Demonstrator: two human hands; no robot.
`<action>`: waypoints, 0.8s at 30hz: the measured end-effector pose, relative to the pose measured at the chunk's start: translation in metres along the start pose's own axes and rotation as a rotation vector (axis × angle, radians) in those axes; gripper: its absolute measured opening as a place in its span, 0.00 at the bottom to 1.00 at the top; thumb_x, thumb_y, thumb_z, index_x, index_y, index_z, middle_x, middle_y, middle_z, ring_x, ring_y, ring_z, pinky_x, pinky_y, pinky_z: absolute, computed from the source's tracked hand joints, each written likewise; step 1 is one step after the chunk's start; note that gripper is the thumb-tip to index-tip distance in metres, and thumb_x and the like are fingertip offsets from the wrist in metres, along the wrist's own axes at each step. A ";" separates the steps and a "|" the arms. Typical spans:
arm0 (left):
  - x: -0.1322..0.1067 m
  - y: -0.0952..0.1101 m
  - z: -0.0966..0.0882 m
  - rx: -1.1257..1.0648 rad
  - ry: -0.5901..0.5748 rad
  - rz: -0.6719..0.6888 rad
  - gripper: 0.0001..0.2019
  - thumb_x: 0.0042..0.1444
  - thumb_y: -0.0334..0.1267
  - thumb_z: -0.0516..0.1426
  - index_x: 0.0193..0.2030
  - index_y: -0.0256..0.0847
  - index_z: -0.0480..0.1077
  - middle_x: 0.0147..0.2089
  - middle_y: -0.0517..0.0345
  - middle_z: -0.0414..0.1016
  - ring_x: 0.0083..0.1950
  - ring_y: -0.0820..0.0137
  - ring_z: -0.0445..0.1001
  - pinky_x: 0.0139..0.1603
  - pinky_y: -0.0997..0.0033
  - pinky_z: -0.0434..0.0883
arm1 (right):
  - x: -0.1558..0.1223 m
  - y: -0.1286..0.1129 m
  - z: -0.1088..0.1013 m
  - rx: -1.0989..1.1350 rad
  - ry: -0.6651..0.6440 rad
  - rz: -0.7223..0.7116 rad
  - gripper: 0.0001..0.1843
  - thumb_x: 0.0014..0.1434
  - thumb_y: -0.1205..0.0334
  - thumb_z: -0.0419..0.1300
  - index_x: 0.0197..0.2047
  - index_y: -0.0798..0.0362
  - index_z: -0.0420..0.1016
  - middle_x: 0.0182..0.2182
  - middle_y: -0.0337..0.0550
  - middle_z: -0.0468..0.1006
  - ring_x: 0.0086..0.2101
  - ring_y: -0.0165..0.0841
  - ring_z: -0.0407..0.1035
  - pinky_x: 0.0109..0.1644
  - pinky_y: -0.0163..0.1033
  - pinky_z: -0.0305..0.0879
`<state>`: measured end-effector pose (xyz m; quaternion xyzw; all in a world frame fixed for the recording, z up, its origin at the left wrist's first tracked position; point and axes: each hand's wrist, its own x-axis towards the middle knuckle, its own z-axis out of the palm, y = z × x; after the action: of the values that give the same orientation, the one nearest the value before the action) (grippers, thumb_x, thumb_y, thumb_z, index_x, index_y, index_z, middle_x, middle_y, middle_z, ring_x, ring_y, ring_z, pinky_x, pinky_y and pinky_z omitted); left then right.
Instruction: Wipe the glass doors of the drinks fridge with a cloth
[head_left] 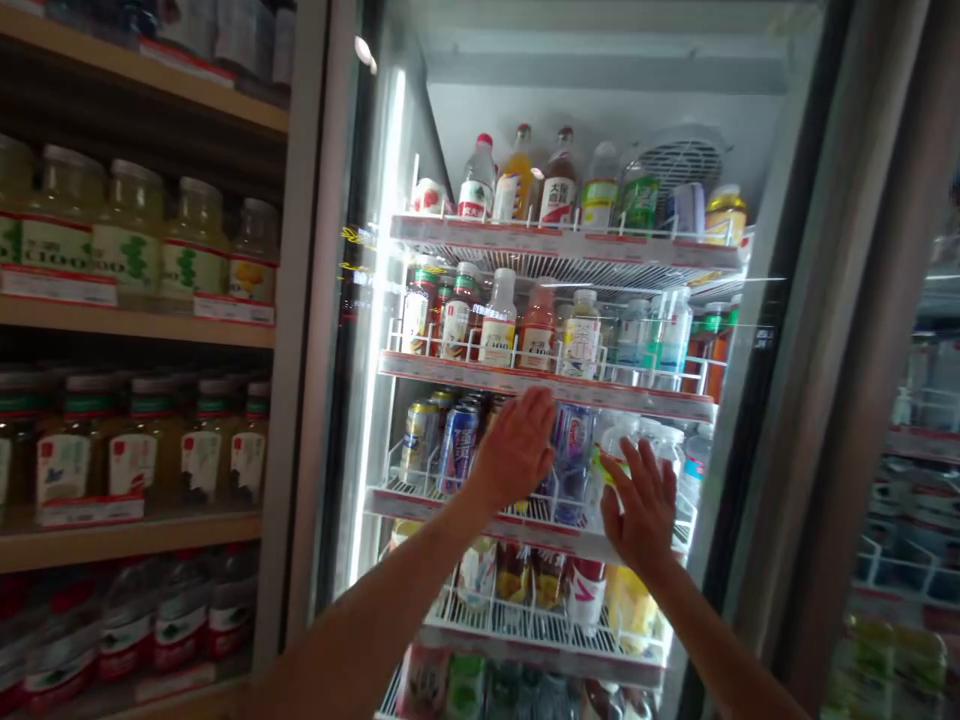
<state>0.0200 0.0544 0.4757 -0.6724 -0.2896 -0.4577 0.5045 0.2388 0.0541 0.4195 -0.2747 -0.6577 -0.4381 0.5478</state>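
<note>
In front of the lit drinks cooler (619, 95), my left hand (516, 448) is raised with its fingers stretched out and nothing in it. It overlaps the middle shelf, where several cans (459, 440) stand behind a white wire rail. My right hand (643, 500) is lifted further right, fingers spread and holding nothing, before clear bottles with white caps. Faint reflections show on the glass in front of the shelves. Whether either palm touches the glass, I cannot tell. Above my hands, a shelf holds a pink bottle (538, 330) and a white-capped bottle (583, 335).
Wooden shelves (135, 325) on the left carry rows of jar-like drink bottles (129, 235) and red-capped bottles (182, 610). A metal frame post (814, 400) borders the cooler on the right. Beyond it is another section with stocked wire shelves.
</note>
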 end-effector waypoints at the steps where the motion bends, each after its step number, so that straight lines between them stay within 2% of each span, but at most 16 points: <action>1: -0.003 0.000 -0.001 -0.018 -0.028 0.062 0.26 0.60 0.40 0.47 0.65 0.35 0.53 0.65 0.49 0.59 0.70 0.65 0.47 0.67 0.59 0.53 | 0.000 0.000 0.000 0.000 -0.002 -0.006 0.26 0.58 0.69 0.52 0.60 0.47 0.61 0.63 0.44 0.59 0.63 0.40 0.50 0.67 0.53 0.43; 2: -0.007 -0.008 -0.005 -0.017 -0.030 0.061 0.26 0.60 0.40 0.47 0.65 0.36 0.53 0.65 0.49 0.60 0.70 0.66 0.47 0.67 0.60 0.52 | 0.000 0.001 0.000 0.000 -0.004 -0.010 0.27 0.58 0.69 0.52 0.60 0.46 0.60 0.64 0.44 0.58 0.63 0.40 0.50 0.67 0.53 0.43; 3: -0.011 -0.022 -0.010 0.005 -0.004 -0.006 0.27 0.60 0.40 0.47 0.65 0.37 0.52 0.65 0.49 0.60 0.70 0.66 0.48 0.67 0.60 0.52 | -0.001 0.000 0.000 -0.002 -0.008 -0.010 0.27 0.58 0.69 0.52 0.61 0.46 0.60 0.64 0.43 0.58 0.63 0.40 0.50 0.67 0.53 0.43; 5: -0.016 -0.057 -0.021 0.088 0.103 -0.271 0.28 0.60 0.41 0.47 0.66 0.35 0.50 0.66 0.45 0.56 0.70 0.63 0.47 0.67 0.57 0.51 | -0.001 0.000 0.000 -0.006 -0.007 -0.003 0.28 0.58 0.70 0.52 0.61 0.46 0.60 0.64 0.43 0.57 0.63 0.40 0.50 0.67 0.54 0.43; 7: -0.013 -0.076 -0.026 0.134 0.204 -0.488 0.29 0.59 0.41 0.47 0.66 0.31 0.50 0.68 0.40 0.52 0.70 0.59 0.45 0.68 0.54 0.50 | -0.001 -0.002 0.001 -0.011 0.001 0.005 0.27 0.58 0.70 0.51 0.61 0.46 0.60 0.64 0.43 0.57 0.63 0.40 0.50 0.67 0.54 0.43; 8: -0.010 -0.073 -0.024 0.137 0.220 -0.516 0.29 0.59 0.41 0.47 0.66 0.30 0.50 0.68 0.39 0.51 0.71 0.58 0.44 0.68 0.53 0.50 | -0.001 -0.002 0.002 -0.013 0.002 0.009 0.27 0.58 0.70 0.51 0.61 0.46 0.60 0.64 0.43 0.57 0.63 0.40 0.50 0.67 0.54 0.43; 9: -0.008 -0.061 -0.020 0.126 0.209 -0.478 0.29 0.59 0.40 0.46 0.66 0.30 0.50 0.68 0.39 0.51 0.71 0.58 0.43 0.67 0.52 0.50 | 0.000 -0.003 0.002 -0.012 0.003 0.017 0.27 0.58 0.70 0.51 0.61 0.46 0.60 0.64 0.43 0.57 0.63 0.40 0.50 0.67 0.54 0.43; 11: -0.006 -0.021 -0.010 0.079 0.121 -0.249 0.28 0.59 0.39 0.46 0.66 0.31 0.49 0.67 0.42 0.54 0.71 0.61 0.43 0.67 0.54 0.51 | 0.000 -0.003 0.001 -0.011 0.004 0.023 0.27 0.58 0.70 0.52 0.61 0.46 0.60 0.64 0.43 0.58 0.63 0.41 0.51 0.66 0.54 0.44; 13: -0.011 0.015 -0.002 0.011 -0.001 0.061 0.27 0.59 0.38 0.46 0.66 0.34 0.51 0.67 0.47 0.56 0.71 0.65 0.44 0.68 0.60 0.52 | -0.001 -0.002 -0.001 -0.003 0.003 0.022 0.27 0.58 0.69 0.52 0.61 0.45 0.60 0.63 0.43 0.59 0.63 0.41 0.51 0.66 0.54 0.45; 15: -0.019 0.023 -0.001 -0.023 -0.077 0.188 0.26 0.60 0.39 0.47 0.65 0.35 0.53 0.66 0.50 0.58 0.71 0.67 0.45 0.68 0.63 0.50 | -0.001 0.000 -0.003 0.012 -0.004 0.022 0.26 0.58 0.69 0.52 0.60 0.45 0.61 0.63 0.43 0.60 0.62 0.41 0.52 0.66 0.54 0.45; 16: -0.022 0.015 -0.004 -0.020 -0.082 0.159 0.26 0.60 0.39 0.47 0.64 0.35 0.54 0.66 0.50 0.58 0.71 0.67 0.45 0.69 0.62 0.50 | -0.002 0.001 -0.003 0.022 -0.011 0.026 0.26 0.59 0.68 0.52 0.60 0.45 0.62 0.63 0.43 0.60 0.62 0.42 0.53 0.65 0.55 0.46; 17: -0.025 0.000 -0.009 -0.002 -0.061 0.066 0.26 0.60 0.39 0.47 0.64 0.35 0.54 0.66 0.49 0.59 0.71 0.67 0.44 0.69 0.61 0.50 | -0.003 0.002 -0.003 0.030 -0.019 0.034 0.25 0.59 0.68 0.52 0.59 0.45 0.63 0.63 0.43 0.60 0.62 0.42 0.53 0.65 0.56 0.45; 20: -0.028 -0.046 -0.024 0.102 0.081 -0.416 0.27 0.61 0.39 0.45 0.66 0.31 0.49 0.67 0.43 0.53 0.71 0.62 0.40 0.69 0.53 0.49 | -0.005 0.004 -0.002 0.034 -0.020 0.038 0.24 0.58 0.67 0.53 0.58 0.47 0.65 0.62 0.44 0.61 0.61 0.45 0.54 0.65 0.59 0.45; 22: -0.030 -0.047 -0.027 0.140 0.108 -0.631 0.28 0.61 0.39 0.42 0.67 0.28 0.46 0.69 0.40 0.49 0.72 0.60 0.38 0.69 0.48 0.48 | -0.006 0.003 -0.001 0.031 -0.006 0.031 0.23 0.58 0.67 0.53 0.57 0.49 0.67 0.62 0.46 0.62 0.61 0.47 0.55 0.65 0.60 0.45; 23: -0.033 -0.037 -0.026 0.129 0.060 -0.621 0.28 0.61 0.38 0.42 0.66 0.27 0.46 0.69 0.40 0.49 0.72 0.60 0.38 0.68 0.48 0.49 | -0.007 0.003 -0.001 0.037 0.001 0.043 0.22 0.59 0.66 0.53 0.57 0.49 0.68 0.61 0.46 0.63 0.60 0.47 0.56 0.65 0.59 0.45; 24: -0.036 -0.021 -0.023 0.085 -0.072 -0.496 0.28 0.61 0.39 0.42 0.66 0.29 0.47 0.68 0.42 0.50 0.72 0.61 0.39 0.68 0.49 0.49 | -0.007 0.002 -0.001 0.051 0.007 0.065 0.20 0.59 0.64 0.53 0.56 0.50 0.69 0.61 0.46 0.63 0.60 0.47 0.56 0.65 0.57 0.44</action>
<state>-0.0207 0.0422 0.4532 -0.5749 -0.4824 -0.5307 0.3939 0.2426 0.0546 0.4137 -0.2807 -0.6574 -0.4041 0.5707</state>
